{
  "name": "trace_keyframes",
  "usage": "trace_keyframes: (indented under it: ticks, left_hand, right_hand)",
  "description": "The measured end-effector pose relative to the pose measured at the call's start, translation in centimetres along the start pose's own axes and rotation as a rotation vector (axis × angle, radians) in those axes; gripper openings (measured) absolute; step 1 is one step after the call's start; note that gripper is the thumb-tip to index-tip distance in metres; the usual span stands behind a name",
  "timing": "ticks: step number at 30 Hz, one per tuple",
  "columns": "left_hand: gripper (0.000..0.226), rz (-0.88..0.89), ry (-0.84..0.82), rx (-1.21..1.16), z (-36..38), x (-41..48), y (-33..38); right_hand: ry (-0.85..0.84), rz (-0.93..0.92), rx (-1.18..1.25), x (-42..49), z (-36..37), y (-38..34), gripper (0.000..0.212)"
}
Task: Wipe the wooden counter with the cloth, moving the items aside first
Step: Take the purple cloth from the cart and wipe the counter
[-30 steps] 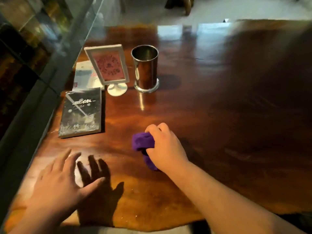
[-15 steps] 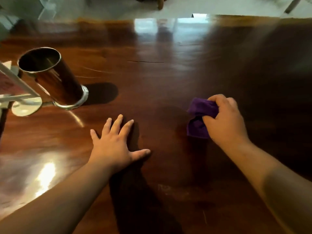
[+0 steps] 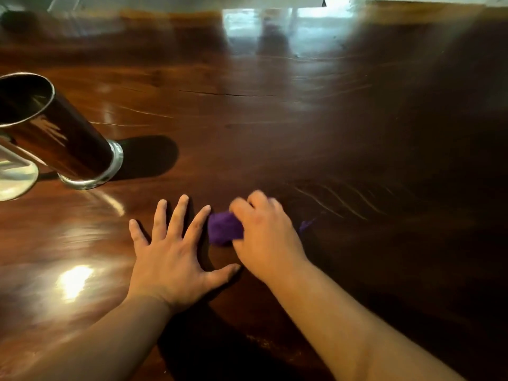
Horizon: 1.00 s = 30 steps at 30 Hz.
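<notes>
A bunched purple cloth (image 3: 224,228) lies pressed on the dark glossy wooden counter (image 3: 275,133) under my right hand (image 3: 268,237), which is closed on it and blurred by motion. A small purple corner pokes out to the right of that hand. My left hand (image 3: 171,251) rests flat on the wood just left of the cloth, fingers spread, holding nothing. Its index fingertip almost touches the cloth.
A shiny metal cup (image 3: 59,138) stands at the far left on the counter. The round white base of a frame stand (image 3: 15,180) shows at the left edge beside it. The counter's far edge runs along the top of the view.
My right hand has slid the cloth leftward across the wood until it is beside my left hand. The view has moved closer to the counter; my left hand stays flat.
</notes>
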State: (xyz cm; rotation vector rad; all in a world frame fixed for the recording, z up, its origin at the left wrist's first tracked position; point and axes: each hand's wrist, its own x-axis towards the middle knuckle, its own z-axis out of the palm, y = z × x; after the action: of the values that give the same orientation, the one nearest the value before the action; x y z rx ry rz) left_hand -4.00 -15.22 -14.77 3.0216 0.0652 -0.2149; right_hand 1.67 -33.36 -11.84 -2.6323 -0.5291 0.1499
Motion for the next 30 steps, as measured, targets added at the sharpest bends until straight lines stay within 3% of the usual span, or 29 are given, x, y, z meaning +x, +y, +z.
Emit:
trace_keyframes:
  ticks: [2,6,8,10,13,16,20,23,26,30]
  left_hand:
    - [0.120,0.000,0.000,-0.005,0.0,0.0,0.0]
    - [0.119,0.009,0.010,-0.005,0.1,-0.1,-0.1]
    - [0.119,0.010,0.010,-0.005,0.0,0.0,-0.1]
    - [0.119,0.009,0.008,-0.006,0.0,-0.1,-0.1]
    - [0.120,0.003,-0.007,-0.009,-0.1,0.0,0.0]
    - [0.121,0.001,-0.015,-0.007,-0.1,-0.1,0.0]
    - [0.120,0.007,-0.005,-0.013,-0.1,-0.2,0.0]
    - [0.119,0.011,-0.003,-0.016,-0.2,-0.1,0.1]
    - [0.119,0.006,-0.013,-0.017,-0.1,-0.2,0.0]
    - [0.120,-0.001,-0.020,-0.017,0.0,0.0,-0.1]
  right_hand:
    - [-0.016,0.003,-0.013,-2.5,-0.9,2.6,0.042]
    - [0.106,0.291,-0.119,-1.5,-4.2,9.7,0.040]
    - [0.177,0.375,-0.148,0.9,-4.0,9.5,0.033]
    - [0.189,0.343,-0.135,2.7,-2.7,6.5,0.033]
    - [0.077,0.096,-0.054,1.6,0.3,1.2,0.038]
    - [-0.028,-0.028,0.008,-1.7,-0.3,2.4,0.043]
    - [0.073,0.247,-0.091,-1.5,-4.4,10.0,0.038]
    - [0.147,0.399,-0.131,1.8,-4.7,10.3,0.031]
    - [0.150,0.258,-0.104,3.2,-2.1,4.9,0.031]
    - [-0.063,-0.097,0.013,0.0,0.6,0.7,0.050]
